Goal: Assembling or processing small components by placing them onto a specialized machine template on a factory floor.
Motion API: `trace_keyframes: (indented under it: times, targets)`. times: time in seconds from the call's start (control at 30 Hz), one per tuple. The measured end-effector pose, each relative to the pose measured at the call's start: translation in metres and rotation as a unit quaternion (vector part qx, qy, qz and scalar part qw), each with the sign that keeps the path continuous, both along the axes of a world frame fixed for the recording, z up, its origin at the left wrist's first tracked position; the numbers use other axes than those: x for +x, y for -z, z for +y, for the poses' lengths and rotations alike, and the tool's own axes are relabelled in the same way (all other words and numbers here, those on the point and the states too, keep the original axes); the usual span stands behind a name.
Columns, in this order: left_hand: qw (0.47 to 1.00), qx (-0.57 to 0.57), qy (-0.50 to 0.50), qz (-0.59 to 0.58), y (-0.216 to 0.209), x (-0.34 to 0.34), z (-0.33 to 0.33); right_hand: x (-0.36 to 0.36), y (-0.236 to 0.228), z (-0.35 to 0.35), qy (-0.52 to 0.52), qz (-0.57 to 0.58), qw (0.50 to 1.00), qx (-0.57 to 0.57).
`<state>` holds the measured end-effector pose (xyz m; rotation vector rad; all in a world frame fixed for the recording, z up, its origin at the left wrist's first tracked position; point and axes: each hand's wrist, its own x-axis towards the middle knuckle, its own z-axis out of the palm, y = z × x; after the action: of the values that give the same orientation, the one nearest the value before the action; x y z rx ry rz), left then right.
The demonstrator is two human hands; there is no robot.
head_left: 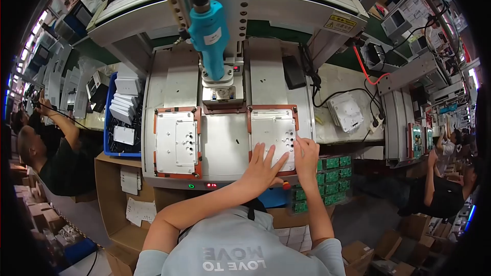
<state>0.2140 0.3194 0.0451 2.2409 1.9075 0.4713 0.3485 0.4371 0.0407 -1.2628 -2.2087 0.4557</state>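
A white plastic panel [268,130] lies flat in the right-hand reddish-brown fixture frame [273,107] on the machine bed. My left hand [262,171] rests over the panel's near part, fingers stretched and spread. Along the panel's right edge lies my right hand [307,158], its fingers extended and touching the panel near a row of dark holes. Neither hand appears to grip anything. A similar white panel [171,143] sits in the left fixture frame [199,170], away from both hands. Between the fixtures, farther back, hangs a blue electric screwdriver [209,36] on the machine head.
At the left, a blue bin [108,138] holds stacked white panels [125,97]. Green circuit boards [335,176] lie to the right of my right forearm. A cardboard box [110,194] stands below the bin. White parts [348,112] and cables are on the right bench. Other people work at both sides.
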Motion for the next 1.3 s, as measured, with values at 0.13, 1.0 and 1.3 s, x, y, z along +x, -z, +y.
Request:
trace_keyframes:
  times: [0.13, 1.0, 1.3]
  targets:
    - [0.990, -0.084, 0.009, 0.111, -0.012, 0.008, 0.008, 0.004, -0.008, 0.026, -0.090, -0.030, 0.995, 0.009]
    - [0.996, 0.040, 0.056, -0.058, 0.026, -0.039, -0.001, 0.030, 0.057, -0.087, 0.160, 0.337, 0.909, -0.186]
    - [0.951, -0.023, 0.128, -0.279, 0.000, -0.075, -0.039, 0.061, 0.049, -0.074, 0.053, 0.236, 0.955, -0.169]
